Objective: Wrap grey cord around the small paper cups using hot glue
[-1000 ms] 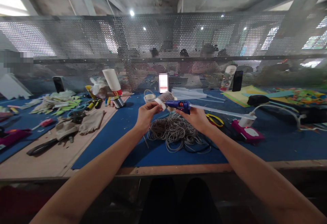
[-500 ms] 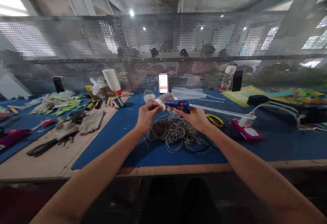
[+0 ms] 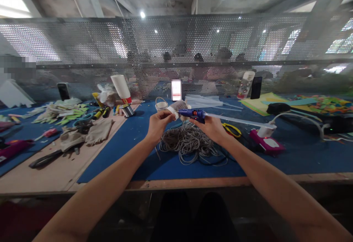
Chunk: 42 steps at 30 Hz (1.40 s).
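Pinched in the fingers of my left hand (image 3: 160,125) is a paper cup (image 3: 176,107), lying on its side, white at the near end and wrapped with grey-brown cord further along. My right hand (image 3: 211,127) is closed around a blue hot glue gun (image 3: 193,114). Its nozzle points left at the cup's wall; whether it touches cannot be made out. A long clear glue stick (image 3: 237,120) sticks out of the gun's back. Below both hands lies a loose heap of grey cord (image 3: 190,142) on the blue mat (image 3: 116,161).
Yellow-handled scissors (image 3: 232,130) and a magenta power block (image 3: 266,142) lie to the right. Behind stand a small white basket (image 3: 161,106), a lit phone (image 3: 176,90) and clear glue sticks (image 3: 205,101). Stacked paper cups (image 3: 121,87) and gloves (image 3: 98,131) are on the left.
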Tool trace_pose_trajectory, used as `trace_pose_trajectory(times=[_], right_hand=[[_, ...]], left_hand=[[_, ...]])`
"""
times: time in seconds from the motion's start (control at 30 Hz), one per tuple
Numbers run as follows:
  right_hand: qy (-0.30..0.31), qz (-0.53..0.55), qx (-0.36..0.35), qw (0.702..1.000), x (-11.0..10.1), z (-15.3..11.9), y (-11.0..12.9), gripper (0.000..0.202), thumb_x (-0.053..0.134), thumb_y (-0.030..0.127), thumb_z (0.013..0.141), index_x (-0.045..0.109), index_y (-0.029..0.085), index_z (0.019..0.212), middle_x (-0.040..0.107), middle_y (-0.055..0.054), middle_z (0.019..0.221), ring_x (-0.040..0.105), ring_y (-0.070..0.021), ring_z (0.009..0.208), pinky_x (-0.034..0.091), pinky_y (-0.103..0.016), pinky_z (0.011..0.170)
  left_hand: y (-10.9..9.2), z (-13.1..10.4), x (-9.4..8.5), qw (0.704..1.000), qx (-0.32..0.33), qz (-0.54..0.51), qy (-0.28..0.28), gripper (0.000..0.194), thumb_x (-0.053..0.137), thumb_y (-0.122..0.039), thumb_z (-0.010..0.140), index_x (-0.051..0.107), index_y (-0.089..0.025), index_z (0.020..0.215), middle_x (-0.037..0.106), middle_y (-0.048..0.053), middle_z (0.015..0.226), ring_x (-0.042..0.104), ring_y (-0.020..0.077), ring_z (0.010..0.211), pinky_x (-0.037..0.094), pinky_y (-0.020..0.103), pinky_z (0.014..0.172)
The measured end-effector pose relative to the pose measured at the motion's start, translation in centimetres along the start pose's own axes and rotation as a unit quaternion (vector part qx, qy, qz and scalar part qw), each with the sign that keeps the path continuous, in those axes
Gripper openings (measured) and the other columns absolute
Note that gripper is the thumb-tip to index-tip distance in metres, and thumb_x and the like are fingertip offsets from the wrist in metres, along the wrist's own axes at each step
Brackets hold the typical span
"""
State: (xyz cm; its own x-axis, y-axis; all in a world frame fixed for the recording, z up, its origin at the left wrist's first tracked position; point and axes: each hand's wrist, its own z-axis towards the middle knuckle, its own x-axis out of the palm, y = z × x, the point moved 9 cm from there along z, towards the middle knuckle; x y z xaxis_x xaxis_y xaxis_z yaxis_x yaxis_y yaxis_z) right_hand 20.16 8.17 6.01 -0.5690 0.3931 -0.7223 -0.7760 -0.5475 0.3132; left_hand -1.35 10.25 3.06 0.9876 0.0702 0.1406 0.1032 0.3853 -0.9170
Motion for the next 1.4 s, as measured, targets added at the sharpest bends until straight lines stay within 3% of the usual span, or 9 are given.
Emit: trace_pose_trajectory(times=[0.4,0.57,0.77,0.9,1.0,1.2,1.33,1.4], right_hand=[[-0.003,-0.010,-0.005,1.000,0.1,0.0,0.0,0.049,0.050,0.061,0.092,0.073,0.020,0.107,0.075,-0.009,0.082,0.069,-0.0261,0.075,0.042,-0.030,0.063],[0.012,0.083,0.034,0.996,0.1,0.2,-0.3,0.046,0.055,0.062,0.088,0.074,0.020,0.094,0.071,-0.006,0.071,0.066,-0.0237,0.070,0.042,-0.031,0.062],[0.060,0.294,0.127,0.945,1.0,0.5,-1.9,0.039,0.066,0.058,0.080,0.065,0.020,0.086,0.055,0.004,0.052,0.052,-0.0136,0.047,0.042,-0.028,0.050],[0.073,0.400,0.136,0.903,1.4,0.7,-2.5,0.030,0.066,0.049,0.082,0.059,0.020,0.084,0.056,0.004,0.060,0.052,-0.0118,0.050,0.045,-0.028,0.053],[0.050,0.443,0.148,0.883,1.2,1.0,-3.7,0.032,0.066,0.050,0.081,0.061,0.019,0.087,0.061,0.001,0.070,0.055,-0.0115,0.056,0.046,-0.027,0.056],[-0.013,0.330,0.242,0.912,0.6,1.3,-9.4,0.047,0.059,0.062,0.084,0.068,0.016,0.082,0.059,0.000,0.065,0.054,-0.0114,0.057,0.044,-0.024,0.058],[0.052,0.133,0.308,0.940,1.3,0.6,-13.0,0.051,0.049,0.060,0.090,0.066,0.015,0.072,0.064,-0.004,0.063,0.058,-0.0138,0.057,0.042,-0.024,0.056],[0.087,0.082,0.320,0.940,1.7,0.2,-14.1,0.049,0.052,0.059,0.089,0.065,0.016,0.070,0.065,-0.005,0.061,0.060,-0.0156,0.057,0.042,-0.024,0.056]], left_hand=[[0.1,0.1,-0.4,1.000,-0.022,-0.008,-0.018,0.020,0.084,-0.031,0.067,0.076,-0.016,0.077,0.071,0.004,0.072,0.064,0.0144,0.070,0.048,0.025,0.071],[1.1,0.4,-0.7,0.996,-0.062,-0.063,-0.020,0.023,0.086,-0.030,0.063,0.074,-0.015,0.074,0.070,0.004,0.072,0.064,0.0132,0.070,0.049,0.023,0.068],[2.0,0.2,-0.7,0.980,-0.136,-0.144,-0.034,0.025,0.088,-0.023,0.059,0.070,-0.013,0.074,0.070,0.004,0.073,0.067,0.0125,0.072,0.051,0.021,0.065],[2.1,0.0,-0.4,0.972,-0.153,-0.175,-0.025,0.024,0.087,-0.022,0.060,0.070,-0.013,0.076,0.070,0.004,0.073,0.065,0.0108,0.069,0.052,0.019,0.064],[2.1,0.0,-0.2,0.969,-0.156,-0.191,-0.020,0.021,0.085,-0.018,0.062,0.070,-0.013,0.076,0.070,0.003,0.073,0.065,0.0101,0.067,0.053,0.019,0.064],[2.7,0.2,-0.3,0.963,-0.172,-0.206,-0.020,0.017,0.081,-0.014,0.066,0.071,-0.011,0.080,0.072,0.005,0.077,0.067,0.0105,0.069,0.054,0.018,0.064],[2.9,0.3,-0.4,0.962,-0.174,-0.211,-0.023,0.016,0.081,-0.013,0.067,0.071,-0.011,0.080,0.073,0.006,0.078,0.068,0.0115,0.071,0.054,0.018,0.063],[3.0,0.3,-0.5,0.961,-0.172,-0.214,-0.024,0.015,0.081,-0.013,0.067,0.072,-0.010,0.079,0.073,0.006,0.077,0.069,0.0116,0.070,0.055,0.018,0.062]])
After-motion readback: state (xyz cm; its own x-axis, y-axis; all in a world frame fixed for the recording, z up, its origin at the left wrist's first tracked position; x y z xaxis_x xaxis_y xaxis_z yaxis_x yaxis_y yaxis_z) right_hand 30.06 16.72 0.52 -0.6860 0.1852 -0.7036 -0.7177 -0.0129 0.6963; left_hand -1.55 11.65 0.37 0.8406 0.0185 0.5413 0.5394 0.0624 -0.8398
